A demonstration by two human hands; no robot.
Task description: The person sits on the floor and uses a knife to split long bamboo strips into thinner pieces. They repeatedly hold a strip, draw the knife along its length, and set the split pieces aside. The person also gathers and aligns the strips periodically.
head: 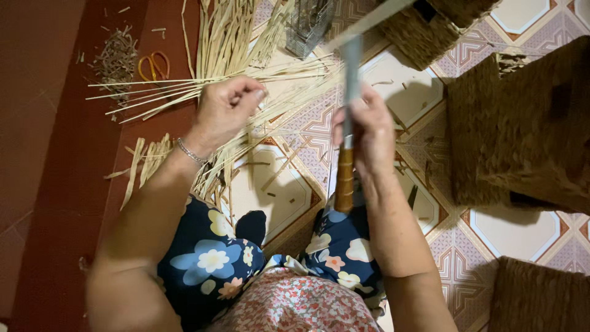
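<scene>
Pinching pale straw strips (184, 92) in my left hand (224, 110), my right hand (362, 132) wraps a wooden-handled knife (346, 166); its blade beside those fingers could nick them if it slips.

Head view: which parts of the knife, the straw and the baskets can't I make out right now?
- Knife: blade blurred, its tip merging with a pale strip near the top edge; right hand covers the blade-handle joint.
- Straw strips: left hand hides the gripped ends.
- Woven baskets: cut off by the right and top edges.
- Orange scissors: blades too small.
</scene>
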